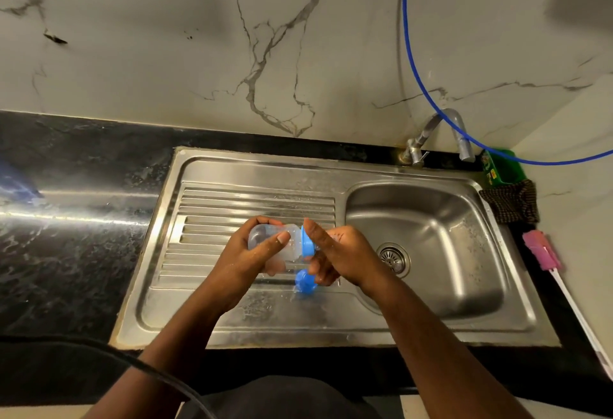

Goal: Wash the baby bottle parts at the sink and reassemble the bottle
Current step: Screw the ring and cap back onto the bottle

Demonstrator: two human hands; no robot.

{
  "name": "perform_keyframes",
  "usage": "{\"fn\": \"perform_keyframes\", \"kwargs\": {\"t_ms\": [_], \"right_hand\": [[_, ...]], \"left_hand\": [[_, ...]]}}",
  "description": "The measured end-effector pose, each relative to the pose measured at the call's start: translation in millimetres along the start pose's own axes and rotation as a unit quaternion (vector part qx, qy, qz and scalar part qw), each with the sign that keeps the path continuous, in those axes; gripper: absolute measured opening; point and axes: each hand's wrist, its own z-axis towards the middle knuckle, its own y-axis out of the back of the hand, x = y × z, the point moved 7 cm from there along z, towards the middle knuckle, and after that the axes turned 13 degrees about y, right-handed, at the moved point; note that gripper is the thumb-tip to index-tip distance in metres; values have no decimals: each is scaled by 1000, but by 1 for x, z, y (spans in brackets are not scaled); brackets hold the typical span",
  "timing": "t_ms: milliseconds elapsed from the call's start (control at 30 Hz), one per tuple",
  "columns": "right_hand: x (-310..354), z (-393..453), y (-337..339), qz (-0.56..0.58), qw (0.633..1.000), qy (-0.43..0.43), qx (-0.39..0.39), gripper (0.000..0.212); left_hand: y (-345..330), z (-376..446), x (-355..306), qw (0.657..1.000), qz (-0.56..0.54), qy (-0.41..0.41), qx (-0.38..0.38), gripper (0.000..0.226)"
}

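Note:
A clear baby bottle point(265, 234) lies on its side above the steel drainboard point(205, 236). My left hand point(252, 254) grips its body, thumb across the top. A blue screw ring point(306, 242) sits at the bottle's neck, and my right hand point(345, 252) grips it, thumb up along its rim. A second blue part point(304, 281) lies just under my right fingers, low over the drainboard. Whether it touches them I cannot tell. The nipple is hidden by my right hand.
The sink basin point(431, 236) with its drain point(393, 257) lies to the right, under a tap point(444, 133). A pink bottle brush point(544, 252), a dark cloth point(512, 203) and a green container point(502, 166) line the right edge. A blue hose point(414, 63) hangs on the wall. Wet black counter point(76, 219) lies left.

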Motion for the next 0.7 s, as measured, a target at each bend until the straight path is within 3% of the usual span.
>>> {"fn": "perform_keyframes", "kwargs": {"t_ms": [67, 133, 267, 367, 533, 633, 700], "right_hand": [[3, 2, 6, 4, 997, 33, -72, 52], [13, 0, 15, -43, 982, 135, -125, 43], [4, -4, -2, -48, 983, 176, 2, 56], [2, -2, 3, -107, 975, 193, -14, 53], [-10, 2, -8, -71, 989, 130, 14, 26], [-24, 6, -12, 35, 999, -10, -36, 60], [-28, 8, -8, 36, 996, -77, -33, 69]], "left_hand": [[1, 1, 0, 1000, -2, 1, -19, 36], [4, 3, -1, 999, 15, 3, -32, 40], [11, 6, -3, 999, -11, 14, -31, 38], [9, 8, 0, 999, 31, 31, -31, 39], [11, 8, -3, 998, 68, 10, -17, 39], [1, 9, -12, 994, 105, -26, 13, 37], [-9, 12, -13, 990, 140, -29, 13, 37]]}}
